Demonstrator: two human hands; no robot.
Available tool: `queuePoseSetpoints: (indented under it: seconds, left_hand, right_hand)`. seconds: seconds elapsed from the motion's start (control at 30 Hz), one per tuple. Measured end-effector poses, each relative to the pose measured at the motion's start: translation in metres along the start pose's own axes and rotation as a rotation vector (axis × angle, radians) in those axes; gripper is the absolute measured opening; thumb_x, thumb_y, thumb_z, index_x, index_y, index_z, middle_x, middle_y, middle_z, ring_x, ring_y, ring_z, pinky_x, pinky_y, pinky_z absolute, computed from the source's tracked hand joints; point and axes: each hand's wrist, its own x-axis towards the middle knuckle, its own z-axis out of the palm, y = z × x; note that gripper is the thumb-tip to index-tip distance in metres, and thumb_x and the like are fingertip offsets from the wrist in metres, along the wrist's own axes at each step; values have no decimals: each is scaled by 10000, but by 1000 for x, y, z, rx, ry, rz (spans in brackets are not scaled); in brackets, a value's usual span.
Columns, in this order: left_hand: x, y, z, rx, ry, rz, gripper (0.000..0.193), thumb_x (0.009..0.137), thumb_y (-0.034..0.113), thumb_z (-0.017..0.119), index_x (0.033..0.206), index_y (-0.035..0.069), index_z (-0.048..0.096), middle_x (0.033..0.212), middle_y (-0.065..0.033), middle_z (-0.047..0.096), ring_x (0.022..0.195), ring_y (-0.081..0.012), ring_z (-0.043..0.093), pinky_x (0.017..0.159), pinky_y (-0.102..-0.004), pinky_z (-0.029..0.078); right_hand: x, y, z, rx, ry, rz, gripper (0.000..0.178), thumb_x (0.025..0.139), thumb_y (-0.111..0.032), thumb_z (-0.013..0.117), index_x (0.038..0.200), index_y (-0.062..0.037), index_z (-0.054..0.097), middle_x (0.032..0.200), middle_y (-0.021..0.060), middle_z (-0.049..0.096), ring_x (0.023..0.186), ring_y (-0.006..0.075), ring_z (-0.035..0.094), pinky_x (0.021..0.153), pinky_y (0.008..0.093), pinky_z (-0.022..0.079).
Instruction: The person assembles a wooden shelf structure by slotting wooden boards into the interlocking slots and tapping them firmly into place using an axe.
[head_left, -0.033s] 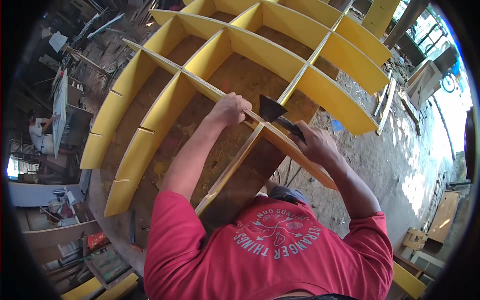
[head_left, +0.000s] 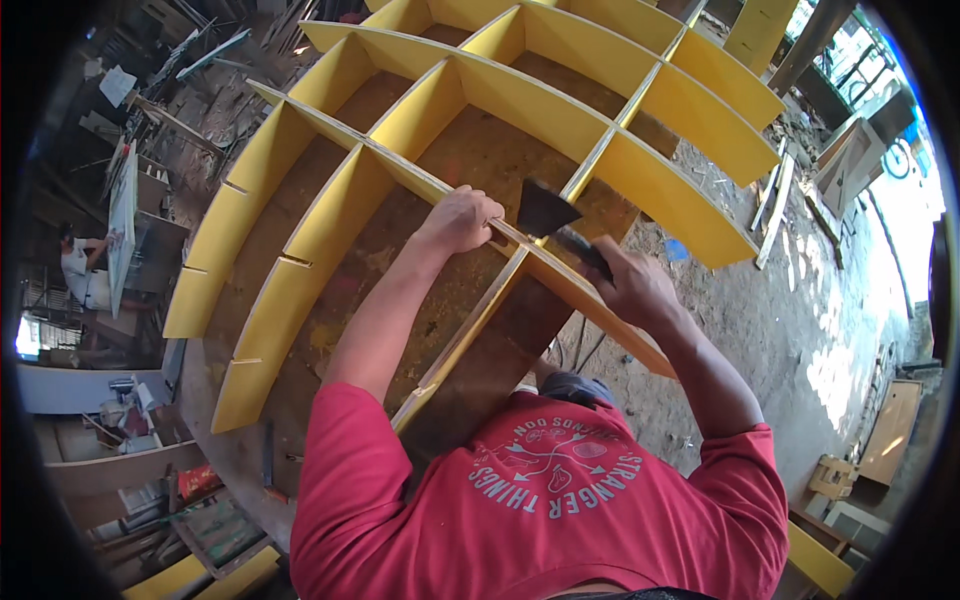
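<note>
A large grid of yellow slotted panels point(head_left: 515, 100) with pale edges stands in front of me. My left hand point(head_left: 462, 220) is closed over the top edge of one panel, close to a joint. In my right hand point(head_left: 634, 282) is the dark handle of a hatchet point(head_left: 546, 210). Its flared blackish blade is slightly blurred, just above the crossing of the panels and right of my left hand. Whether the blade touches the wood I cannot tell. Below that crossing, another panel point(head_left: 460, 345) runs back toward my body.
At the far left a person point(head_left: 82, 268) handles a pale board point(head_left: 122, 228). Tools and cans fill a shelf point(head_left: 110, 455) at lower left. Loose wood strips point(head_left: 775, 215) and a blue scrap point(head_left: 676, 249) lie on the ground at right, with a wooden box point(head_left: 832, 478) lower down.
The hatchet blade has tilted and shifted slightly, with a small movement of my right hand. My left hand keeps its place on the panel edge.
</note>
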Motion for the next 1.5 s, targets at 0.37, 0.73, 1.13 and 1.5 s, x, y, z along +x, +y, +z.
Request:
queuePoseSetpoints:
  seconds: [0.37,0.73,1.13,1.5]
  left_hand:
    - [7,5,-10,-100,-34,-39,114,749,111,762,846,146,810,858,-88,777,903,-312,725,915,-442,544]
    - [-4,9,-6,-120,-10,-86,91,755,118,787,828,170,803,831,-83,741,909,-317,712,874,-432,539]
    - [-11,27,-14,-102,33,-87,263,823,234,878,1038,145,755,1108,-84,768,1144,-305,701,1098,-465,492]
    - [-59,130,20,-30,102,-445,1227,881,631,778,1731,-4,162,1816,-236,124,1697,-361,107,1372,-538,124]
  right_hand:
    - [21,18,-4,-106,-102,-76,402,1092,-472,570,1204,-88,605,896,254,742,873,489,727,783,612,537]
    - [16,16,7,-72,-53,-31,382,1100,-449,576,1135,-69,562,848,266,716,849,513,704,769,623,515]
    - [8,17,10,62,-34,37,426,1076,-479,613,1153,-60,605,944,294,739,963,511,711,837,606,518]
    - [-7,-4,8,-19,8,16,423,1075,-476,606,1191,-70,626,964,287,751,973,509,720,850,605,533]
